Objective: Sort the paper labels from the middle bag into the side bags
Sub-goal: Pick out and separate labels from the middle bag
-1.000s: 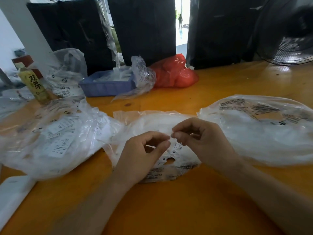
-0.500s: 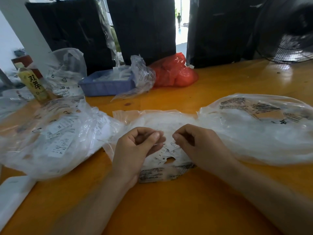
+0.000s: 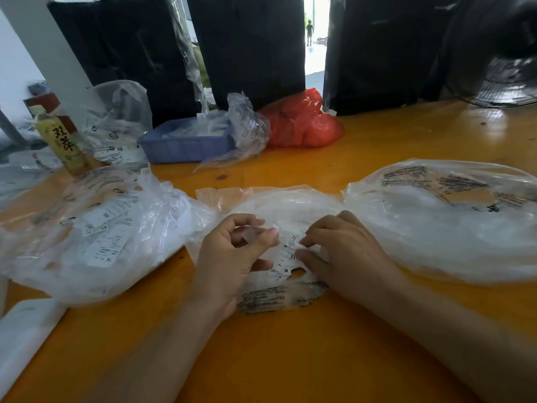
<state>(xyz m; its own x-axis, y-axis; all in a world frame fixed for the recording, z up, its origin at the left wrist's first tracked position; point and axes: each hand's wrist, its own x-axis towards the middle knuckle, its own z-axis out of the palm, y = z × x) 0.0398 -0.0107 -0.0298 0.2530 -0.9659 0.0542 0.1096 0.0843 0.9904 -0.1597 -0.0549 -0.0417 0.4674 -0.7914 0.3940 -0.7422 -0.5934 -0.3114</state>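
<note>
Legibly, "M" on label (image 3: 286, 270); "XL" in left bag (image 3: 96, 228).

Both forearms were bare to the frame edge; left hand (image 3: 229, 257) and right hand (image 3: 345, 251) wore no gloves

1. A garment packing or sorting workroom, not a home.
2. Clear bags of size labels (image 3: 101, 228) cover the orange worktable (image 3: 276, 359).
3. Large black bundles (image 3: 250, 45) stand along the top of the frame.
4. A blue bin (image 3: 186, 145) and an industrial fan (image 3: 499, 50) appear, upper middle and upper right.
</note>
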